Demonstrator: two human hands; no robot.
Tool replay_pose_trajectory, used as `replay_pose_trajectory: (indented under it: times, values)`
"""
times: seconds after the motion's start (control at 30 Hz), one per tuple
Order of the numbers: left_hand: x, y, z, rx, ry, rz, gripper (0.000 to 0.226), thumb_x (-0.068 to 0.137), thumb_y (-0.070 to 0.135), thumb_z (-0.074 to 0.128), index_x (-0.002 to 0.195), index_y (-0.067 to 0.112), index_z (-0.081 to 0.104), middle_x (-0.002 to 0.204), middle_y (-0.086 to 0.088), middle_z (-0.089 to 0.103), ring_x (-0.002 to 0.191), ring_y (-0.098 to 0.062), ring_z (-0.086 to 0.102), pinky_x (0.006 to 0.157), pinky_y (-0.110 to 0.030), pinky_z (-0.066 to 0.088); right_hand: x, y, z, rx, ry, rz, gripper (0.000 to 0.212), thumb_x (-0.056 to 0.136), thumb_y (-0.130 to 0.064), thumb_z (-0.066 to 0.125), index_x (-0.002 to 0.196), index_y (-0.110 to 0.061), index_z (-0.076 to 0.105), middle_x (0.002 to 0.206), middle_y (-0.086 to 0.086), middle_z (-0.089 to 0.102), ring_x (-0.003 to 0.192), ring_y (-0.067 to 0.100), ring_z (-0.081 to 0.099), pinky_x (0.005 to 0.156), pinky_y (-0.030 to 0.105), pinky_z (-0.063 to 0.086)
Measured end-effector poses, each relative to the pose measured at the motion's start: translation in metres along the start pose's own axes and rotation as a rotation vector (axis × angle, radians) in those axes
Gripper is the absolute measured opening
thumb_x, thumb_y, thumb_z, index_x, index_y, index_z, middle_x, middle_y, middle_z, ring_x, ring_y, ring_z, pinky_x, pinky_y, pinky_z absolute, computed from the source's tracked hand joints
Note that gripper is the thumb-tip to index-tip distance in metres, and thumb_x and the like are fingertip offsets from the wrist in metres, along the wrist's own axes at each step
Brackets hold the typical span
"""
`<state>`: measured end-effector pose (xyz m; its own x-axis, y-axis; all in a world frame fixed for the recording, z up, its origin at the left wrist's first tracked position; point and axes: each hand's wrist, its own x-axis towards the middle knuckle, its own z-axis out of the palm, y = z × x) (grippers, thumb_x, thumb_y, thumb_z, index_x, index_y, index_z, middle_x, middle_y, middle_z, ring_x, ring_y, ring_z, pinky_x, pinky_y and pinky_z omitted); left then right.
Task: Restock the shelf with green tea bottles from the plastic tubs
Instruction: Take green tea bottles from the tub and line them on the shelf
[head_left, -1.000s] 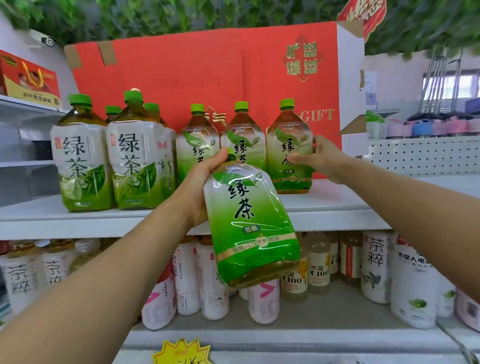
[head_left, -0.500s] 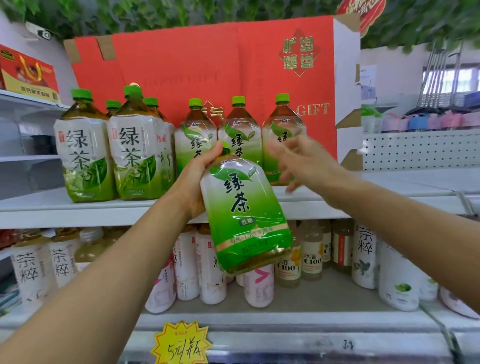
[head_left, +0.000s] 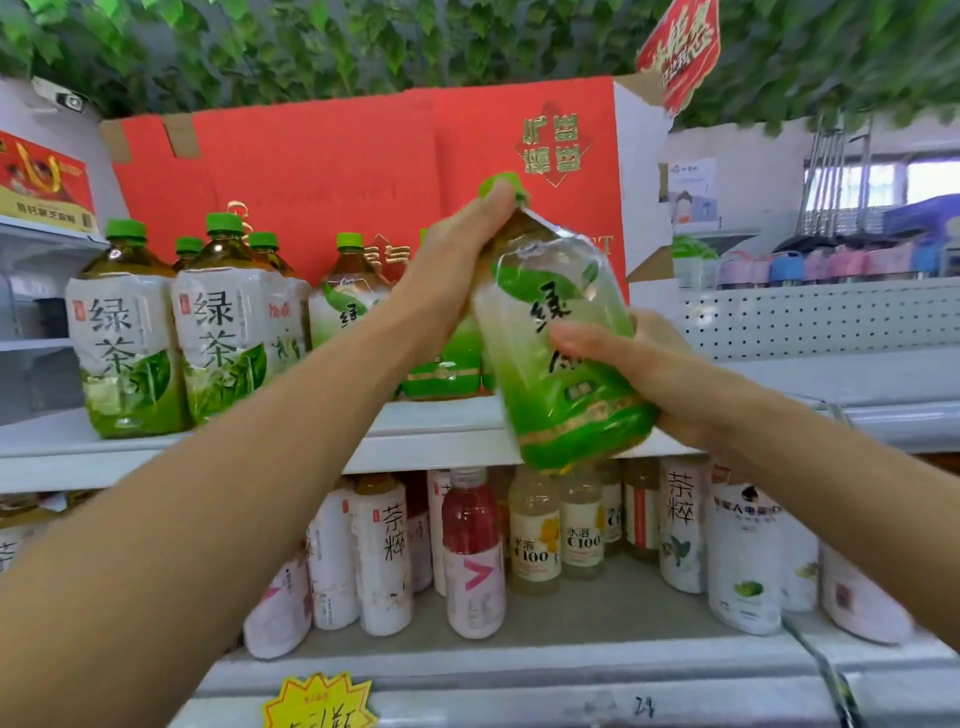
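Shop shelving beneath a fringe of plastic leaves (head_left: 363, 41), white and two tiers deep in view. On the upper shelf (head_left: 234, 457), against flattened red gift cartons (head_left: 311, 171): two large green tea bottles (head_left: 124, 332) with pale labels at the left front, more green caps just behind them, and to their right a smaller green-labelled bottle (head_left: 345, 306), partly hidden by the left forearm. Held up in front of that shelf, clear of its surface and tilted with the cap leaning left and the base lower to the right: one green tea bottle (head_left: 550, 405), label facing the camera. Left hand (head_left: 447, 270) clamped round its neck just under the green cap. Right hand (head_left: 654, 379) wrapped round the lower body from the right, fingers (head_left: 576, 338) curled across the label. Bottle's base level with the shelf's front edge in the picture, right of the standing row. On the lower shelf (head_left: 597, 618): a mixed crowd of smaller drinks, among them white-sleeved tea bottles (head_left: 384, 551), a red drink bottle (head_left: 470, 525) and pale C100 bottles (head_left: 535, 545). Yellow starburst price tag (head_left: 319, 701) at the bottom edge. Off to the right, a white pegboard panel (head_left: 805, 317) with blurred coloured goods above it. Far left, a red and yellow box (head_left: 44, 182) on a higher side shelf.
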<state>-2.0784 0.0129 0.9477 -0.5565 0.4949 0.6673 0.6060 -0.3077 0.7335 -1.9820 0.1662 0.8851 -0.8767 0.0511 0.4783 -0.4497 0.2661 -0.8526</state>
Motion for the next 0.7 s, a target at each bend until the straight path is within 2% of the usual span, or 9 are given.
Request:
replay_pose_trajectory:
  times: [0.07,0.13,0.17,0.27,0.4,0.47,0.53,0.63,0.7]
  values:
    - [0.015,0.005,0.008,0.298,-0.03,-0.004,0.04,0.104,0.05,0.038,0.12,0.023,0.063,0.113,0.0,0.07,0.1,-0.015,0.066,0.083,-0.031,0.051,0.011,0.002,-0.02,-0.015,0.142,-0.04,0.069,0.058,-0.04,0.085,0.117,-0.013,0.061,0.096,0.005,0.076,0.086,0.021,0.074,0.072,0.034,0.06]
    - [0.026,0.002,0.01,0.593,-0.097,0.036,0.047,0.106,0.045,0.036,0.147,0.023,0.044,0.134,0.002,0.059,0.112,-0.007,0.06,0.091,-0.025,0.047,0.021,0.01,-0.038,-0.002,0.272,-0.045,0.081,0.052,-0.044,0.09,0.121,-0.015,0.06,0.102,0.005,0.075,0.089,0.02,0.074,0.081,0.041,0.06]
    - [0.03,-0.001,0.009,0.706,-0.116,0.054,0.051,0.106,0.041,0.04,0.153,0.023,0.034,0.138,0.001,0.054,0.113,-0.005,0.058,0.093,-0.022,0.045,0.024,0.015,-0.046,0.003,0.317,-0.043,0.085,0.049,-0.047,0.089,0.122,-0.016,0.058,0.104,0.004,0.074,0.09,0.02,0.074,0.082,0.042,0.059]
    - [0.042,-0.015,0.002,0.994,-0.093,0.045,0.065,0.1,0.035,0.055,0.157,0.027,0.025,0.151,-0.009,0.038,0.131,-0.022,0.048,0.105,-0.031,0.039,0.036,0.03,-0.066,0.014,0.383,-0.017,0.098,0.042,-0.052,0.087,0.127,-0.018,0.052,0.111,0.005,0.07,0.093,0.021,0.072,0.083,0.046,0.059]
    - [0.059,-0.043,-0.004,1.348,-0.023,-0.019,0.081,0.094,0.043,0.063,0.158,0.035,0.014,0.161,-0.012,0.019,0.147,-0.034,0.026,0.122,-0.048,0.021,0.051,0.052,-0.082,-0.017,0.392,0.035,0.111,0.036,-0.057,0.087,0.131,-0.016,0.046,0.115,0.006,0.067,0.099,0.023,0.069,0.089,0.049,0.056]
    - [0.067,-0.057,-0.007,1.507,0.004,0.01,0.092,0.089,0.051,0.066,0.158,0.037,0.007,0.164,-0.013,0.011,0.151,-0.033,0.014,0.124,-0.051,0.005,0.06,0.059,-0.09,-0.023,0.366,0.042,0.109,0.039,-0.056,0.086,0.132,-0.016,0.045,0.117,0.006,0.066,0.102,0.023,0.068,0.092,0.047,0.055]
    - [0.075,-0.067,-0.01,1.582,0.016,0.02,0.102,0.083,0.06,0.067,0.158,0.037,0.001,0.165,-0.013,0.005,0.153,-0.03,0.006,0.122,-0.05,-0.006,0.069,0.061,-0.097,-0.071,0.33,0.051,0.101,0.048,-0.054,0.083,0.132,-0.014,0.046,0.119,0.007,0.065,0.104,0.021,0.065,0.09,0.04,0.055]
    - [0.08,-0.081,-0.013,1.604,0.016,0.006,0.115,0.075,0.069,0.069,0.157,0.037,-0.005,0.165,-0.014,0.009,0.154,-0.028,0.007,0.119,-0.051,-0.011,0.084,0.064,-0.103,-0.156,0.283,0.079,0.079,0.069,-0.044,0.08,0.134,-0.012,0.048,0.121,0.005,0.064,0.102,0.017,0.062,0.076,0.025,0.05]
    - [0.081,-0.087,-0.013,1.594,0.021,0.004,0.12,0.071,0.07,0.071,0.157,0.037,-0.005,0.164,-0.012,0.017,0.153,-0.026,0.014,0.119,-0.052,-0.013,0.094,0.068,-0.103,-0.181,0.29,0.09,0.067,0.078,-0.036,0.078,0.133,-0.011,0.049,0.119,0.004,0.064,0.101,0.017,0.062,0.074,0.022,0.048]
